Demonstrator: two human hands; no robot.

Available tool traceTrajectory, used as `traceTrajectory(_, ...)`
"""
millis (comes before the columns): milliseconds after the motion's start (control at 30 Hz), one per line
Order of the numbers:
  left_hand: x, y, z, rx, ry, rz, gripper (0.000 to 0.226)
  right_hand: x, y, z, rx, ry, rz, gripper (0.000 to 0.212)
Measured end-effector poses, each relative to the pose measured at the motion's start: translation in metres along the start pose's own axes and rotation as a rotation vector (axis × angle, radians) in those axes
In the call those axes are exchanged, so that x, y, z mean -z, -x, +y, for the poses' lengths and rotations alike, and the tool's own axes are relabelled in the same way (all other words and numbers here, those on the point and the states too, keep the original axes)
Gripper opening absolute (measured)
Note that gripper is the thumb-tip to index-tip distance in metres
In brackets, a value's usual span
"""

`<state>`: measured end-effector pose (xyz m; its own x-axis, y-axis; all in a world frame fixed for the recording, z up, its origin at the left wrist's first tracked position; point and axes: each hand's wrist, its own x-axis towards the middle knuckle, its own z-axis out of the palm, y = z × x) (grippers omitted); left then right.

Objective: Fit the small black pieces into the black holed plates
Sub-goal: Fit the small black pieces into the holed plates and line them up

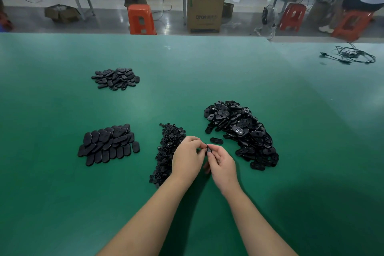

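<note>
Both hands are meeting over the green mat (62,203), just in front of me. My right hand (223,163) is pinching a black plate (208,149) edge-on between thumb and fingertips. My left hand (188,159) is curling in against it, fingertips touching the plate's left side; I can't tell whether a small piece is sitting between those fingers, too small and hidden.

Small pieces (169,149) are lying in a long heap right under and left of my left hand. Loose plates (241,131) are piling up in a big heap to the right, near my right hand, with one stray plate (216,140) lying flat just beside it, just beyond my fingers.

Two more black heaps are sitting to the left: a near stack (108,144) laid in rough rows, and a far pile (116,78) well apart. A cable tangle (353,56) is lying at the far right edge.
</note>
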<state>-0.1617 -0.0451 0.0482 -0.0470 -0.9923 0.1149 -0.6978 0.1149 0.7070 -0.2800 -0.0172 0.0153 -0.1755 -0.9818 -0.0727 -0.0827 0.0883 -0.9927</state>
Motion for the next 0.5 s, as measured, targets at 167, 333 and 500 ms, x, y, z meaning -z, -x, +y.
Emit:
traceTrajectory(167,0.002,0.006,-0.005,-0.107,-0.047,-0.005,0.017,0.002,0.0,0.002,0.007,-0.004,0.007,0.018)
traceTrajectory(333,0.009,0.004,-0.005,-0.052,0.005,-0.012,0.003,0.001,0.0,0.003,0.015,-0.019,0.006,0.014)
traceTrajectory(500,0.013,0.002,-0.006,0.135,0.227,-0.112,0.006,0.002,0.0,0.004,0.023,-0.015,0.003,0.017)
